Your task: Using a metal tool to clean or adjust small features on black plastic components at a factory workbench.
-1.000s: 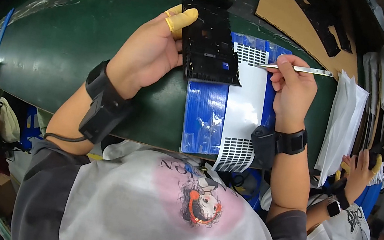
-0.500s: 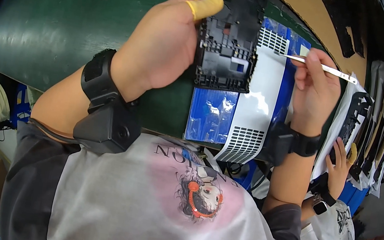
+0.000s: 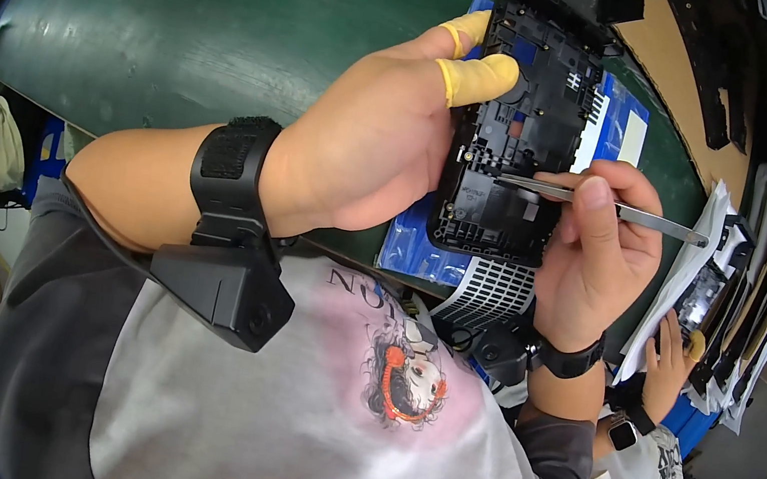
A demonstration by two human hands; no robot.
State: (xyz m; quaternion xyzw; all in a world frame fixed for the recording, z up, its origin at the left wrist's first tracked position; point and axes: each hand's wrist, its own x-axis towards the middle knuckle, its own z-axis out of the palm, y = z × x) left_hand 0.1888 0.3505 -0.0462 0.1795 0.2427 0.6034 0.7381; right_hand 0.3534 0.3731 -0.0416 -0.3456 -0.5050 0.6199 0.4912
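Observation:
My left hand (image 3: 371, 131), with yellow finger cots on the thumb and a finger, grips the left edge of a black plastic housing (image 3: 508, 222). The housing is tilted above the table and shows its ribbed inner side. Between the thumb and fingers of my right hand (image 3: 603, 246) is a pair of metal tweezers (image 3: 650, 220). Their tips reach the lower part of the housing. Whether the tips hold a small piece is too fine to tell. Beneath the housing lies a white sheet with small black pads (image 3: 493, 293), resting on a blue plastic-covered board (image 3: 422, 254).
The green tabletop (image 3: 188, 14) stretches to the left. A cardboard sheet (image 3: 671, 69) bearing black parts is at the far right. Beside it stand several upright wrapped panels (image 3: 765, 263). A co-worker's hand (image 3: 663, 373) touches another black part at the right.
The housing has shifted right and nearer in my left hand, now covering much of the sheet. The tweezers went from the sheet's pads to the housing's inner side.

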